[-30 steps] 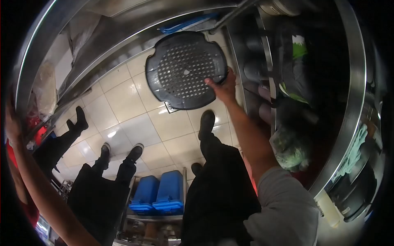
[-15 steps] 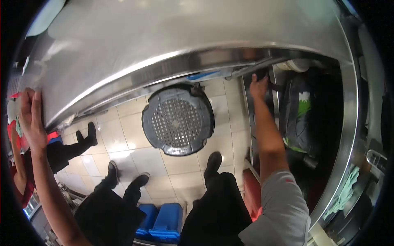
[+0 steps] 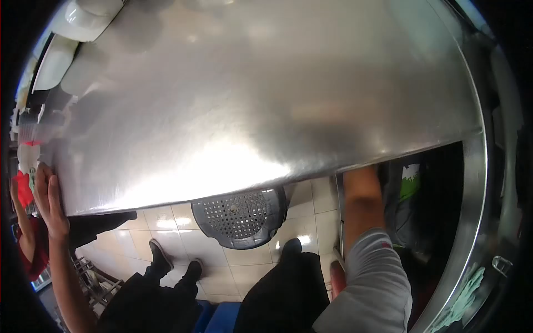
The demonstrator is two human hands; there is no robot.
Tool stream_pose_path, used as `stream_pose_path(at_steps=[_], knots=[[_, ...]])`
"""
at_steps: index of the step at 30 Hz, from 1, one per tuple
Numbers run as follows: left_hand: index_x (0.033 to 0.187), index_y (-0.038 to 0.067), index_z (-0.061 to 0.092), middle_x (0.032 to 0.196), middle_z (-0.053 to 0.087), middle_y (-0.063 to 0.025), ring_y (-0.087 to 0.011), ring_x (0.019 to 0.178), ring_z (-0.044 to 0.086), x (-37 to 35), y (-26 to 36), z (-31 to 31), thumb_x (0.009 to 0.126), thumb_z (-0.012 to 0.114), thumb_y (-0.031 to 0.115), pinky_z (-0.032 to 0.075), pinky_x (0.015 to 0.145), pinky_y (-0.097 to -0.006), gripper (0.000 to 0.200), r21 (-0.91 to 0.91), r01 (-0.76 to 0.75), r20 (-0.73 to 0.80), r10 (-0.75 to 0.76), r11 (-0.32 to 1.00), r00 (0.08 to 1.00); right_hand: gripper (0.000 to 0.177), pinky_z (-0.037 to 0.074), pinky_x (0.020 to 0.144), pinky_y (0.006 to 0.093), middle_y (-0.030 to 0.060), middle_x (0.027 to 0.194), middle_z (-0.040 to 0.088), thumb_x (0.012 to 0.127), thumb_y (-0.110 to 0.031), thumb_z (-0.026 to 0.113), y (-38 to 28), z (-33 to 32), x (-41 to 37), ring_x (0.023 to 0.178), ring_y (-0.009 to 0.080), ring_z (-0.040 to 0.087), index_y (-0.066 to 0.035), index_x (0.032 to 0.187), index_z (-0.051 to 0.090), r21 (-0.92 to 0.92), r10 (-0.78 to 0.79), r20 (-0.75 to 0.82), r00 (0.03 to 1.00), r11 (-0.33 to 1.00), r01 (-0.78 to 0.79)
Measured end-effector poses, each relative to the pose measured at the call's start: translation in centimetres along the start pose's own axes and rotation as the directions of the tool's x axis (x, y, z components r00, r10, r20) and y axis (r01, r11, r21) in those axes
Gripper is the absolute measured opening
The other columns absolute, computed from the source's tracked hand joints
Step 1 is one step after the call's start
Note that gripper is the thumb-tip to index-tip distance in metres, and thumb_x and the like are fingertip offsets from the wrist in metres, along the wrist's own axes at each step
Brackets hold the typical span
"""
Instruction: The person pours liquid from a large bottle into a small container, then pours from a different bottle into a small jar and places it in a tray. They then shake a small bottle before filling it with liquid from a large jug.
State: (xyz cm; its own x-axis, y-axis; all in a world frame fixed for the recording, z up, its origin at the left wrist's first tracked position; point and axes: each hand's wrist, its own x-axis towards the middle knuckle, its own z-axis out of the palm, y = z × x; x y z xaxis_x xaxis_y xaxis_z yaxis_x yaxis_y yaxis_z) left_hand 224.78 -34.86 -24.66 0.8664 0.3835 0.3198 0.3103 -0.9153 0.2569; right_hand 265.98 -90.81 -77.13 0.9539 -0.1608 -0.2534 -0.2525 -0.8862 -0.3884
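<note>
A broad steel surface is filling most of the view, from 9 o'clock round to 3 o'clock, with its near edge running across just below the middle. The left hand is lying flat against the surface's corner at 9 o'clock, palm down and fingers pressed together, pinching nothing. The right forearm is reaching under the surface's edge at about 4 o'clock. The right hand itself is hidden beneath the steel, so I cannot tell whether it is spread or closed. A grey sleeve is covering the upper arm at 5 o'clock. A dark perforated plastic stool is sitting on the tiled floor at 6 o'clock, half tucked under the surface's edge and lying just to the 9 o'clock side of the forearm. The person's own dark trousers and a shoe are showing below the stool. Another person's legs in dark trousers, ending in two black shoes, are stretching in at 7 o'clock. White bowls are resting on the surface at 11 o'clock. A dark bag with a green and white patch is sitting under the surface at 3 o'clock, just beside the forearm. A teal cloth is hanging at 4 o'clock near the rim.
</note>
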Motion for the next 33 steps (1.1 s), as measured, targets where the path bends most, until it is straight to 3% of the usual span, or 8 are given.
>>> stream_pose_path(at_steps=[4,9,13,15,22,24,27,33], knots=[[0.112,-0.005,0.051,0.096,0.046,-0.0074,-0.0191,0.092,0.045,-0.5,-2.9,-1.4,0.103,0.045,0.020,0.036,0.088,-0.0289,0.028,0.051,0.020,0.131,-0.027,0.999,0.991,0.059,0.044,0.105,0.0454,0.0254,0.134,0.054,0.099,-0.040,0.052,0.5,0.5,0.5,0.121,0.0402,0.055,0.002,0.140,0.045,0.013,0.000,-0.006,1.000,1.000,0.000],[0.152,-0.009,0.029,0.134,0.053,-0.0178,-0.0246,0.125,0.049,-1.6,-5.1,-1.5,0.103,0.046,0.016,0.030,0.113,-0.0344,0.057,0.039,-0.045,0.023,0.044,0.998,0.999,0.059,0.044,0.104,0.0452,0.0245,0.134,0.054,0.098,-0.038,0.053,0.7,0.9,0.9,0.120,0.0393,0.056,0.001,0.140,0.045,0.022,0.007,-0.017,1.000,1.000,-0.006],[0.149,-0.011,0.032,0.136,0.052,-0.0187,-0.0255,0.126,0.049,-2.6,-7.4,-1.5,0.104,0.046,0.018,0.032,0.111,-0.0363,0.056,-0.041,-0.037,-0.072,0.034,0.998,0.997,0.058,0.045,0.103,0.0451,0.0237,0.134,0.054,0.097,-0.038,0.055,0.9,1.4,1.9,0.120,0.0385,0.056,0.001,0.140,0.045,0.031,0.010,-0.028,1.000,0.999,-0.009],[0.149,-0.010,0.032,0.152,0.041,-0.0209,-0.0291,0.141,0.040,-2.5,-7.7,-2.4,0.107,0.041,0.017,0.028,0.118,-0.0414,0.050,0.040,-0.022,0.069,0.019,0.999,0.997,0.058,0.046,0.102,0.0450,0.0233,0.133,0.054,0.097,-0.037,0.055,1.0,1.6,2.3,0.119,0.0382,0.056,0.001,0.140,0.045,0.032,0.012,-0.036,0.999,0.999,-0.011],[0.147,-0.011,0.035,0.152,0.041,-0.0207,-0.0284,0.142,0.038,-2.7,-8.1,-2.3,0.108,0.040,0.018,0.026,0.119,-0.0401,0.050,0.039,-0.049,0.021,0.048,0.998,0.999,0.058,0.047,0.100,0.0448,0.0219,0.133,0.055,0.096,-0.036,0.058,1.1,2.4,2.9,0.118,0.0369,0.057,0.000,0.140,0.045,0.049,0.002,-0.071,0.997,0.999,0.001],[0.138,-0.013,0.042,0.124,0.054,-0.0160,-0.0245,0.119,0.049,-2.3,-4.2,-0.6,0.105,0.045,0.028,0.033,0.107,-0.0341,0.053,-0.016,-0.009,-0.098,0.007,1.000,0.995,0.058,0.047,0.100,0.0447,0.0215,0.133,0.055,0.095,-0.035,0.058,1.6,2.6,2.5,0.118,0.0365,0.057,-0.001,0.140,0.045,0.047,-0.009,-0.082,0.997,0.999,0.013],[0.121,-0.010,0.048,0.109,0.051,-0.0118,-0.0219,0.106,0.049,-0.8,-3.9,-1.9,0.104,0.045,0.024,0.035,0.100,-0.0308,0.038,0.029,-0.039,0.101,0.036,0.999,0.994,0.058,0.048,0.099,0.0446,0.0209,0.133,0.055,0.095,-0.034,0.059,2.3,2.5,1.0,0.118,0.0360,0.057,-0.001,0.140,0.045,0.042,-0.026,-0.102,0.994,0.999,0.031],[0.115,-0.009,0.049,0.104,0.051,-0.0107,-0.0202,0.101,0.048,-1.2,-3.8,-0.8,0.104,0.046,0.023,0.036,0.098,-0.0300,0.033,0.050,0.000,-0.005,0.001,0.999,1.000,0.058,0.049,0.098,0.0444,0.0197,0.132,0.055,0.094,-0.033,0.061,4.9,2.7,-3.6,0.117,0.0349,0.058,-0.002,0.139,0.045,0.020,-0.085,-0.121,0.989,0.996,0.088]])
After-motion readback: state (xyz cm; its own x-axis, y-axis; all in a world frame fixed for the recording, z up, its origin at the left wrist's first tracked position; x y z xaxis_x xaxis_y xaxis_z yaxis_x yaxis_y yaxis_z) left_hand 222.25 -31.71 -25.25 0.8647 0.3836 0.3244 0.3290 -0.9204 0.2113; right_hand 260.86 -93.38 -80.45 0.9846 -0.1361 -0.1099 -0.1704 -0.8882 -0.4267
